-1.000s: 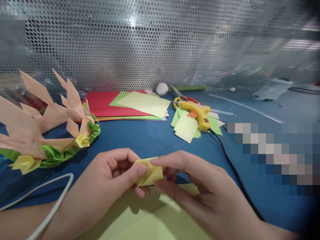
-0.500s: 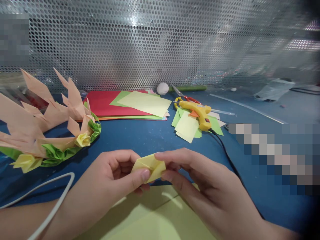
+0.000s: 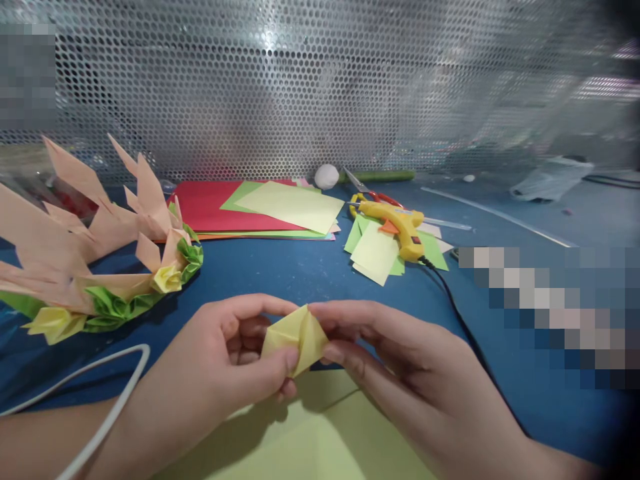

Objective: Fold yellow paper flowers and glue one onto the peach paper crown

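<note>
Both of my hands pinch a small folded yellow paper piece (image 3: 296,335) just above the blue table (image 3: 280,273). My left hand (image 3: 225,367) grips its left and lower side, thumb pressed on the front. My right hand (image 3: 400,360) holds its right edge with fingertips at the top corner. Under my hands lie light yellow-green paper sheets (image 3: 320,440).
A peach, green and yellow paper crown (image 3: 85,253) sits at the left. Stacked coloured sheets (image 3: 260,210) lie at the back, with a white ball (image 3: 326,177), scissors (image 3: 370,193) and a yellow glue gun (image 3: 397,227) on small paper squares. A white cable (image 3: 100,380) curves at the lower left.
The folded yellow piece has been turned and pushed up into a more peaked shape between my fingers. Both hands stayed in about the same place.
</note>
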`<action>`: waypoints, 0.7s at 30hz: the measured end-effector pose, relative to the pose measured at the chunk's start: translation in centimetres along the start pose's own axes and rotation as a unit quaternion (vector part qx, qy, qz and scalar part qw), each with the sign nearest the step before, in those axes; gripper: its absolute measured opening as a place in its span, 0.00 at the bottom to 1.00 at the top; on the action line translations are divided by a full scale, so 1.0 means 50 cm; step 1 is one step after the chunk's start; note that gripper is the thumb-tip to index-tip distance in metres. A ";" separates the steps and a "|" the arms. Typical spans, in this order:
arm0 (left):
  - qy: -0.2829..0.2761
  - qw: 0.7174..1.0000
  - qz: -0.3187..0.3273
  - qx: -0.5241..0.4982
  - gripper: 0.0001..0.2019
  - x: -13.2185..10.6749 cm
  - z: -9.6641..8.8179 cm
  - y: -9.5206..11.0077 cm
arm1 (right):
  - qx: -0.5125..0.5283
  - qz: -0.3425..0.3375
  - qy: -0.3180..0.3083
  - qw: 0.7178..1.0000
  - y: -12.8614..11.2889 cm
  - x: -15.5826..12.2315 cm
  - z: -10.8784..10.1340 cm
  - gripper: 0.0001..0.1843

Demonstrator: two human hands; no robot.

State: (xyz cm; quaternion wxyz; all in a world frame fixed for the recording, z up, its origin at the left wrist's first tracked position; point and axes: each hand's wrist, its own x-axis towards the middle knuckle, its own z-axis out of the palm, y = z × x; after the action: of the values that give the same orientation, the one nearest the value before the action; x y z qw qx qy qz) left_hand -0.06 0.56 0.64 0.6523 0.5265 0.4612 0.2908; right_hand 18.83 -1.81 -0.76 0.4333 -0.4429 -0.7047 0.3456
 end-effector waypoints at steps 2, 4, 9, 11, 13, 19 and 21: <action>0.008 1.000 0.006 0.024 0.12 0.000 0.003 -0.002 | -0.012 -0.016 -0.007 1.000 0.000 0.001 0.000 0.13; 0.005 0.998 0.023 0.064 0.15 -0.001 0.006 -0.004 | -0.027 -0.030 -0.012 0.999 0.000 0.002 -0.001 0.13; -0.005 0.994 0.030 0.105 0.18 -0.006 0.009 -0.002 | -0.043 -0.057 -0.004 0.997 -0.003 0.003 -0.003 0.12; -0.006 0.994 0.039 0.107 0.18 -0.007 0.009 0.000 | -0.044 -0.064 -0.001 0.997 -0.005 0.003 -0.001 0.11; -0.013 0.994 0.046 0.098 0.15 -0.007 0.009 0.001 | -0.041 -0.066 -0.002 0.997 -0.006 0.003 0.000 0.11; -0.024 0.991 0.072 0.110 0.14 -0.008 0.010 -0.001 | -0.036 -0.042 -0.004 0.998 -0.005 0.001 0.000 0.10; -0.015 0.985 0.081 0.154 0.17 -0.008 0.010 -0.004 | -0.033 -0.028 -0.002 0.999 -0.006 0.001 0.000 0.10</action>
State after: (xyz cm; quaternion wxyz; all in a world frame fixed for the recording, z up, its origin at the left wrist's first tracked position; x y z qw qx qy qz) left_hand 0.22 -0.07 0.59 0.5446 0.6605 0.4468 0.2600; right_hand 18.72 -1.86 -0.48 0.4265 -0.4370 -0.7285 0.3105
